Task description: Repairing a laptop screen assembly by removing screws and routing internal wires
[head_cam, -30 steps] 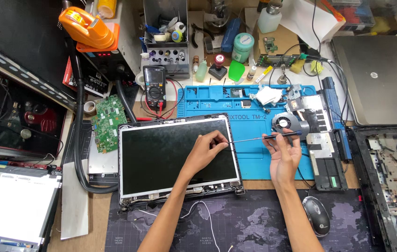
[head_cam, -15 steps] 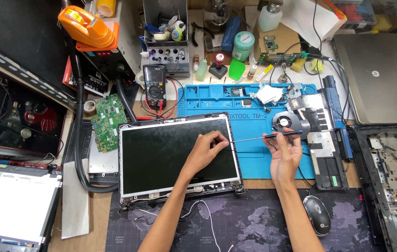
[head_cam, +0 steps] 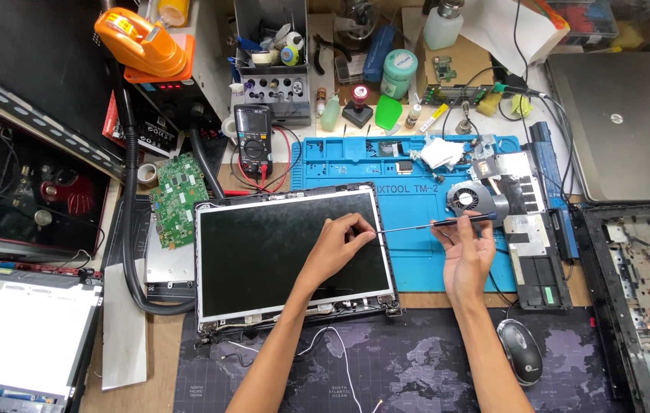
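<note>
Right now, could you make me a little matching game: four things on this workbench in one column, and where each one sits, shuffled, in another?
Things:
1. mouse
2. green circuit board
3. multimeter
4. cooling fan

Places:
A. left of the laptop screen
B. above the right hand
C. on the dark mat, right of the right forearm
D. behind the screen's top edge

Pairs: 1-C, 2-A, 3-D, 4-B

Bare strip of blue mat [head_cam: 416, 268] between laptop screen panel [head_cam: 264, 252] and cooling fan [head_cam: 468, 199]: open passage. Far edge blocked by multimeter [head_cam: 253, 141], bottles, tool rack. Right side crowded by heatsink assembly [head_cam: 531, 229], mouse [head_cam: 520, 350].
</note>
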